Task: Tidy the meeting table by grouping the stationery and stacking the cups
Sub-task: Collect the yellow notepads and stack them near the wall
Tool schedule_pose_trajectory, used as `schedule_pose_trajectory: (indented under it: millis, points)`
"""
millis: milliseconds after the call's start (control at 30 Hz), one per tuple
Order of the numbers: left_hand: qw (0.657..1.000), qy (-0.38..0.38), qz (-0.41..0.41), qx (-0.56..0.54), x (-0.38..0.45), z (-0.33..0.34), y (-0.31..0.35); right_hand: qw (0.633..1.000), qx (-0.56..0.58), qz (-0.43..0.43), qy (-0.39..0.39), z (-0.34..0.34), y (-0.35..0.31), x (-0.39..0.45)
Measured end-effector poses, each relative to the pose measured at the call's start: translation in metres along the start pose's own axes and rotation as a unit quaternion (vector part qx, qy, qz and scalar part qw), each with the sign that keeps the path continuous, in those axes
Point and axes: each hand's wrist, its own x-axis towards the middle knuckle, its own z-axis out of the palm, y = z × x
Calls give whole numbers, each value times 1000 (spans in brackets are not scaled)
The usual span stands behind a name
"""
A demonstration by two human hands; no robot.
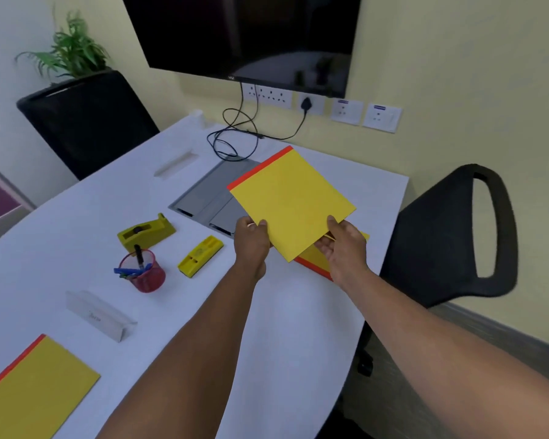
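Both hands hold a yellow notepad with a red spine [290, 201] tilted above the white table [292, 327]. My left hand [251, 240] pinches its near left edge and my right hand [343, 245] grips its near right edge. Beneath it lies a second yellow notepad [314, 259], mostly hidden. A third yellow notepad [35, 388] rests at the near left corner. A yellow tape dispenser [146, 231], a yellow stapler-like block [200, 256] and a red mesh pen cup [143, 270] holding pens stand left of my hands. No cups are in view.
A clear name stand [100, 315] lies near the left. A grey cable hatch [213, 191] with black cables [232, 137] sits mid-table. Black chairs stand at the far left [86, 122] and right [450, 236]. A dark screen [244, 36] hangs on the wall.
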Motion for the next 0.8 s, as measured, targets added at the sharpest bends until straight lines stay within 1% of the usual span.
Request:
schedule_pose_trajectory:
  millis: [133,267,433,500,567,633,667,733,800]
  points:
    - [998,45,14,32,43,14,9,1000,-5,-12,28,16,-5,54]
    - [997,64,18,47,89,41,17,999,-2,23,28,23,-7,118]
    - [995,79,13,56,147,85,21,997,40,64,35,22,-5,192]
    - [995,82,2,55,166,103,22,995,60,76,19,20,-6,219]
    - [995,84,-17,44,185,119,23,994,62,89,-33,19,-3,239]
    - [995,86,-33,28,202,135,22,992,14,95,-79,19,6,251]
    - [995,87,-40,22,210,143,21,992,-25,93,-87,19,11,255]
    - [995,86,-48,17,223,155,16,991,-72,87,-75,16,22,261]
    - [996,73,-51,17,235,164,11,992,-86,75,-51,15,27,272]
